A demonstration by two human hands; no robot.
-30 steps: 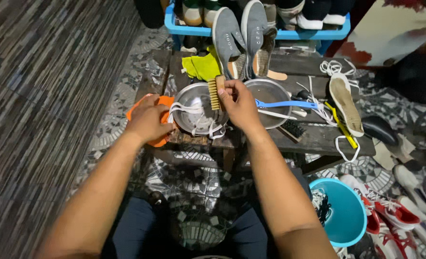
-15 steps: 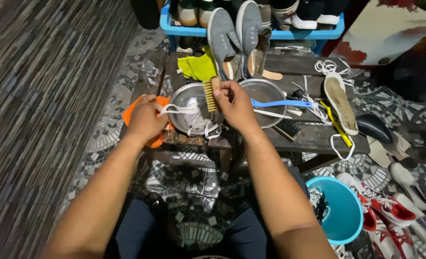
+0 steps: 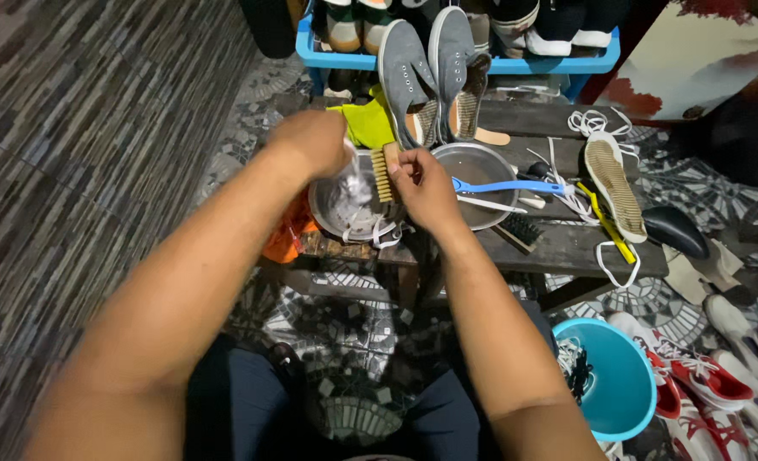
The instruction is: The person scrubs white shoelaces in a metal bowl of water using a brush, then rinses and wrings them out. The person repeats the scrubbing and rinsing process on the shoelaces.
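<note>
Holding a wooden brush point(image 3: 385, 171) in a closed grip, the right hand point(image 3: 424, 186) is above the edge of the left metal bowl point(image 3: 345, 212). The left hand point(image 3: 317, 141) is raised over the same bowl, fingers pinched on white shoelaces point(image 3: 351, 183) that hang down into it. A second metal bowl point(image 3: 475, 171) stands just beside, with a blue toothbrush point(image 3: 509, 185) lying across it. Both bowls are on a dark wooden bench point(image 3: 558, 243). Behind them, two grey shoes point(image 3: 426, 64) lean against a blue crate point(image 3: 498, 65). A shoe insole point(image 3: 615, 183) lies at the right on the bench.
</note>
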